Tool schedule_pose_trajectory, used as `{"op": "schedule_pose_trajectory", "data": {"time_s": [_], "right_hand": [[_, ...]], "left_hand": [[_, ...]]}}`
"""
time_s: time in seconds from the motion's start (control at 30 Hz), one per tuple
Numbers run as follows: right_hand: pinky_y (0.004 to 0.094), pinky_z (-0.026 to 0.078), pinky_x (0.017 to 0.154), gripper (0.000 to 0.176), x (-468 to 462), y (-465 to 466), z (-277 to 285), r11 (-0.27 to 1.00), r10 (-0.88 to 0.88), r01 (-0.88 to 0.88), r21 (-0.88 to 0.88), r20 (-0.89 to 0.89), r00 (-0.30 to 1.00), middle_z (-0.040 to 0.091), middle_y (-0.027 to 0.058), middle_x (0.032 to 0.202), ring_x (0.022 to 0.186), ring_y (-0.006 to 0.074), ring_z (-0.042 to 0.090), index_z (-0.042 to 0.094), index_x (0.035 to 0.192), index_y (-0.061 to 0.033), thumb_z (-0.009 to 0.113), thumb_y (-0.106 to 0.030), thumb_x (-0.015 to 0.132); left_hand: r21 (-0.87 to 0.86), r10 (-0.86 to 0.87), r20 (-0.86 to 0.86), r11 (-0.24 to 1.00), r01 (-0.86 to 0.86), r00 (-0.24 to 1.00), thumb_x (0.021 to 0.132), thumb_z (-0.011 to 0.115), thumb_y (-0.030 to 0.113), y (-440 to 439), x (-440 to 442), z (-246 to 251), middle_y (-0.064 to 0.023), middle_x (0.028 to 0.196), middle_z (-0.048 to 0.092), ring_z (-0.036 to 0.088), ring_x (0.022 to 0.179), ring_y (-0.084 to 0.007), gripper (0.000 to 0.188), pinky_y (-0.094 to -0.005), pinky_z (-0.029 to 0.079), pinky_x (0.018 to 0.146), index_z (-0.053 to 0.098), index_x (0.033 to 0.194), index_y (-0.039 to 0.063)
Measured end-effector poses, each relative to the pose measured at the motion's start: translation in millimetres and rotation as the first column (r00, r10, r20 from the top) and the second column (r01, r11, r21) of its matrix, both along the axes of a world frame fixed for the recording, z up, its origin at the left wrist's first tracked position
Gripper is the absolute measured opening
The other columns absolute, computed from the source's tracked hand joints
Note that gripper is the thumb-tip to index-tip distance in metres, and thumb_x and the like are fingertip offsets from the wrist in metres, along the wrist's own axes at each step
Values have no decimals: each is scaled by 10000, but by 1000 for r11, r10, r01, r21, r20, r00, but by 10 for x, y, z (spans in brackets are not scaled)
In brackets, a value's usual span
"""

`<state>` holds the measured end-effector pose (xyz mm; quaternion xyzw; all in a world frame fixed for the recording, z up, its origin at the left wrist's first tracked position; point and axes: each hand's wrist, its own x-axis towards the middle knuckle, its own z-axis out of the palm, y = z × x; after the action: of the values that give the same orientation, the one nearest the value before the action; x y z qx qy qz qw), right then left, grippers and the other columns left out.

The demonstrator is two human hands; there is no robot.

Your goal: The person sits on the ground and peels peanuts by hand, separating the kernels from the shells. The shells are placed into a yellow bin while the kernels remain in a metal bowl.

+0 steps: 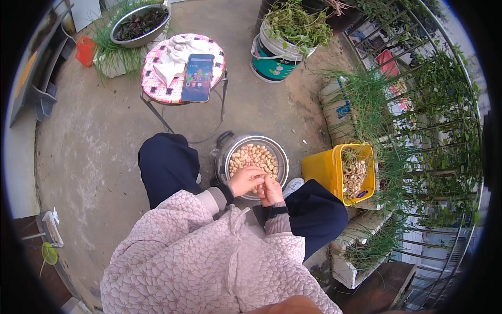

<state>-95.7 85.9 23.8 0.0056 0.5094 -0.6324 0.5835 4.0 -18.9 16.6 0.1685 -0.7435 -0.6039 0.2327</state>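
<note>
Between my knees stands a round steel pot (288, 163) with a dark side handle. It holds many unshelled peanuts (251, 153), with some pinkish kernels among them. My left hand (246, 181) and my right hand (271, 192) meet above its near side. Their fingertips pinch together on a small tan thing that looks like a peanut (263, 176), mostly covered by the fingers. To the right of my right leg, a yellow bucket (319, 168) contains empty peanut shells (354, 174) and some plant scraps.
Ahead, a round stool (149, 84) bears a smartphone (198, 78) and white cloth gloves (176, 59). A paint bucket (274, 68) full of green stems and a steel basin (166, 23) of dark leaves stand farther off. Foam planters (341, 274) line the metal railing (427, 251) at right.
</note>
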Motion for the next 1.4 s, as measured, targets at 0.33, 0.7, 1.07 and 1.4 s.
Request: {"op": "schedule_pose_trajectory", "data": {"time_s": [0.33, 0.7, 1.07, 1.4], "right_hand": [[182, 286, 365, 273, 48, -28, 32, 997, -54, 57, -52, 57, 997, 487, 1, 611, 428, 70, 392, 504, 785, -62, 494, -326, 853], [191, 433, 519, 283, 63, -42, 40, 975, -97, 132, -176, 193, 976, 581, 36, 779, 604, 91, 532, 518, 1058, -13, 518, -202, 847], [192, 388, 422, 299, -386, 112, -201, 956, -188, 271, 108, -483, 855, 566, 46, 789, 589, 119, 565, 482, 1009, -32, 558, 23, 725], [350, 467, 687, 276, -483, -183, -422, 625, 776, 141, 768, -631, -5, 609, 165, 776, 752, 298, 595, 630, 892, -79, 635, -218, 653]], "left_hand": [[449, 5, 55, 893, -29, 998, 811, 558, 107, 21, 15, 48, -38, 707, 596, 540, 584, -66, 206, -195, 435, 494, 589, 973, -16], [944, 11, -50, 326, 44, 999, 845, 500, 103, 22, -2, -169, -39, 925, 582, 540, 814, -92, 214, -211, 438, 719, 551, 1021, -8], [906, 369, 62, 369, -207, 928, 836, 482, 81, -149, 4, -71, -41, 894, 548, 514, 782, -104, 227, -226, 425, 696, 505, 1052, 15], [945, 345, 73, 275, -175, 936, 812, 447, 97, -194, 21, -28, 7, 709, 472, 471, 598, -83, 105, -208, 371, 504, 478, 910, 81]]}}
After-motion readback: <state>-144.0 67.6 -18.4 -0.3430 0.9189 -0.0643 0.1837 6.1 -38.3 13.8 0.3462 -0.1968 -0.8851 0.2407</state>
